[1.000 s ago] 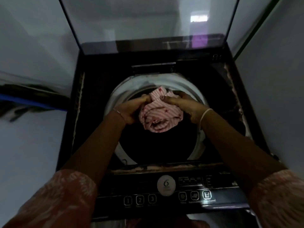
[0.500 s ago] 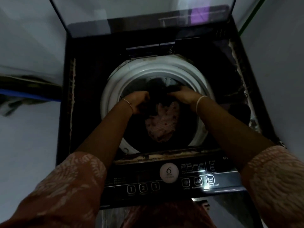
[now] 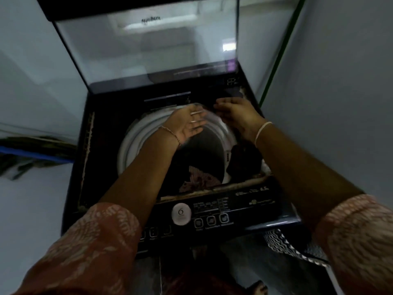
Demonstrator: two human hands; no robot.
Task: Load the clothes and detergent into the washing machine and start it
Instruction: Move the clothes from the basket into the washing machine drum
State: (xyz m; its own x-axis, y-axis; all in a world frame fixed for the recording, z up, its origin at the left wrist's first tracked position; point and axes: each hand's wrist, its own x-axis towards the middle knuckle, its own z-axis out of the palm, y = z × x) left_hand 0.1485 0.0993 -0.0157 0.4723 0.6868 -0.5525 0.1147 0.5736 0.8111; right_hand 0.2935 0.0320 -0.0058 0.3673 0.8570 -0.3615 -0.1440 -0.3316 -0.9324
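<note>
A black top-loading washing machine (image 3: 85, 167) stands with its glass lid (image 3: 148, 50) raised. The pink patterned cloth (image 3: 200, 177) lies down in the drum, inside the white rim (image 3: 131, 145). A dark garment (image 3: 244, 158) hangs over the right side of the rim. My left hand (image 3: 187, 124) hovers above the drum's far edge, palm up, fingers straight, holding nothing. My right hand (image 3: 238, 116) is beside it over the back right of the opening, fingers relaxed, nothing visibly held. No detergent is in view.
The control panel (image 3: 212, 213) with its round dial and buttons runs along the machine's near edge. White walls close in on the left and right. A black-and-white patterned cloth (image 3: 285, 243) shows below the panel at the right.
Both hands have let go of the pink cloth, which dropped into the drum. They rose out of the drum to its far edge. The view tilted and shifted.
</note>
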